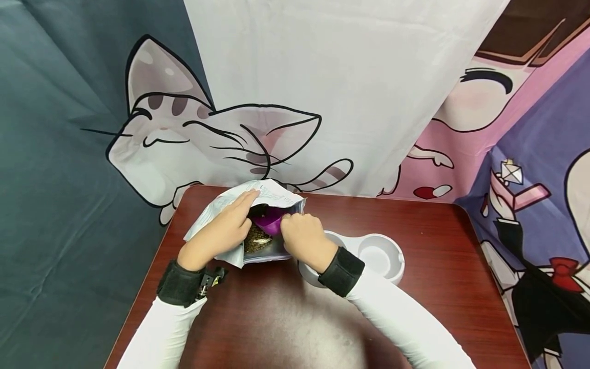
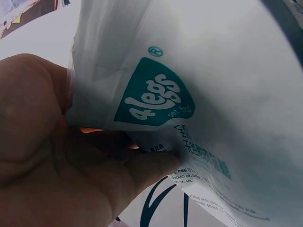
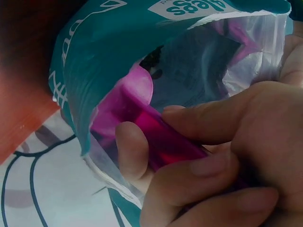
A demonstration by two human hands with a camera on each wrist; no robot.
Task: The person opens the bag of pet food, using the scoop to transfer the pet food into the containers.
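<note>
A white and teal pet food bag (image 1: 203, 218) lies on the table, its mouth open toward me and brown kibble (image 1: 256, 240) visible inside. My left hand (image 1: 226, 228) holds the edge of the bag's mouth; in the left wrist view its thumb and fingers lie on either side of the bag wall (image 2: 213, 90). With curled fingers, my right hand (image 1: 306, 241) grips the handle of a purple scoop (image 1: 269, 221). The scoop's bowl (image 3: 135, 85) is inside the bag mouth, and what it holds is hidden.
Right of the bag, partly under my right forearm, stands a white double pet bowl (image 1: 380, 256). The brown table (image 1: 442, 277) meets a printed cloth backdrop (image 1: 350, 61) at its far edge.
</note>
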